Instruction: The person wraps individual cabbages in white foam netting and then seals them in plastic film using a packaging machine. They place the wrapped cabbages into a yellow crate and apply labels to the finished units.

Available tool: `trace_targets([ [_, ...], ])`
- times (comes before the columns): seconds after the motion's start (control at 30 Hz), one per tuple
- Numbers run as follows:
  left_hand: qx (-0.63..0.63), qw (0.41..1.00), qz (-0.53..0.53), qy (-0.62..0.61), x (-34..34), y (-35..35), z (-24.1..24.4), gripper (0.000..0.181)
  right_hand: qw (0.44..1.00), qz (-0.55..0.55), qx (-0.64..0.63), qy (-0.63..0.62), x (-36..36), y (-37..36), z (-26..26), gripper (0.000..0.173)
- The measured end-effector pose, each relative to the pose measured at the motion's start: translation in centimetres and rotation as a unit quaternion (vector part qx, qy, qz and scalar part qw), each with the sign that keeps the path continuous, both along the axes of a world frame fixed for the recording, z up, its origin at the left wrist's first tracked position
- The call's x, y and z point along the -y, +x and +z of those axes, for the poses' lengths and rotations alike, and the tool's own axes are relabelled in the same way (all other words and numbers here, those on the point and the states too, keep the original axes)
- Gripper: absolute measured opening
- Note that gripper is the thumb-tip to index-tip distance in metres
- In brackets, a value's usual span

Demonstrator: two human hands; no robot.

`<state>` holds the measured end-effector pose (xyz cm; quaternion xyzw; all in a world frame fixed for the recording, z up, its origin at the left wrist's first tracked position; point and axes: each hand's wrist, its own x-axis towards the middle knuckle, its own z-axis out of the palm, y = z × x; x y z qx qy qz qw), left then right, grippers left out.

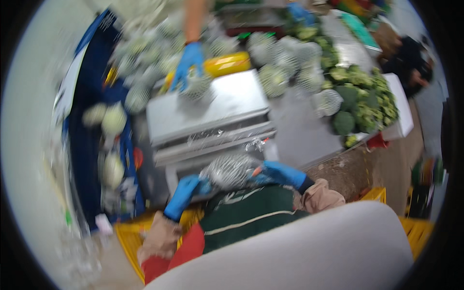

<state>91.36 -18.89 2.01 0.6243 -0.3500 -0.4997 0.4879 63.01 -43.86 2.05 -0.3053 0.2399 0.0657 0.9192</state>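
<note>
A round vegetable in a white foam net and clear film [232,171] is held between my two hands, close in front of my dark green apron [250,214]. My left hand [189,190], in a blue glove, grips its left side. On its right side is my right hand [281,173], also blue-gloved, with a small orange patch by the fingertips. Blur hides the exact finger positions. Just beyond stands a metal-topped wrapping machine [214,108] with loose clear film at its near edge.
Another person's blue-gloved hand [190,65] holds a foam-netted vegetable [197,87] on the metal top. Netted vegetables [145,54] pile up behind, near a yellow roll [226,65]. Broccoli [362,98] lies at right; a blue bin [87,145] with pale vegetables stands left. Yellow crates [128,243] flank me.
</note>
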Motion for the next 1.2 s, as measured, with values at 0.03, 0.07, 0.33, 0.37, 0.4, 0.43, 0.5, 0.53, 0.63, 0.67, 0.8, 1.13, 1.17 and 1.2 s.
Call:
trace_targets([
  [0.03,-0.073,0.991,0.103,0.039,-0.4,-0.8,-1.0,0.029,0.999,-0.012,0.012,-0.04,-0.9,0.3,-0.8,0.047],
  [0.07,-0.148,0.967,0.199,0.058,0.5,-1.2,-2.3,0.029,0.998,-0.05,0.032,-0.03,-0.5,0.5,-2.6,0.039],
  [0.33,-0.087,0.854,0.508,0.063,2.4,-4.3,-0.6,0.037,0.857,-0.374,-0.157,-0.317,-3.2,2.6,-4.1,0.03],
  [0.37,-0.079,0.853,0.512,0.064,0.6,-4.9,0.1,0.037,0.847,-0.392,-0.186,-0.306,-3.8,1.0,-2.5,0.03],
  [0.4,-0.068,0.851,0.518,0.062,-1.0,-5.5,0.4,0.037,0.84,-0.392,-0.21,-0.31,-4.6,-0.7,-1.3,0.03],
  [0.43,-0.083,0.851,0.513,0.073,-2.4,-6.2,1.0,0.036,0.834,-0.391,-0.235,-0.31,-5.6,-2.5,-0.3,0.031],
  [0.5,-0.142,0.838,0.51,0.132,-4.8,-8.0,-0.2,0.032,0.837,-0.344,-0.307,-0.295,-6.6,-5.1,-1.2,0.031],
  [0.53,-0.183,0.827,0.502,0.176,-5.8,-9.1,-3.3,0.03,0.839,-0.308,-0.353,-0.277,-7.1,-6.3,-3.9,0.03],
  [0.63,-0.314,0.824,0.38,0.278,-7.9,-12.0,-14.0,0.014,0.85,-0.147,-0.382,-0.333,-9.1,-9.2,-13.5,0.026],
  [0.67,-0.172,0.903,0.259,0.295,-8.5,-12.6,-18.4,0.013,0.824,-0.034,-0.302,-0.479,-9.5,-9.6,-17.9,0.024],
  [0.8,-0.141,0.952,0.138,0.234,-7.1,-16.0,-27.1,0.018,0.888,-0.042,-0.163,-0.428,-13.4,-4.9,-23.1,0.022],
  [1.13,-0.457,0.887,-0.026,0.065,-2.0,-13.9,-10.2,0.023,0.774,-0.052,0.181,-0.605,-11.1,7.5,-3.2,0.037],
  [1.17,-0.498,0.866,-0.025,0.05,-1.6,-13.6,-8.4,0.024,0.89,0.069,0.152,-0.425,-10.9,8.0,-1.4,0.036],
  [1.2,-0.537,0.842,-0.024,0.036,-1.3,-13.3,-7.2,0.025,0.949,0.193,0.109,-0.224,-10.9,8.2,-0.4,0.035],
])
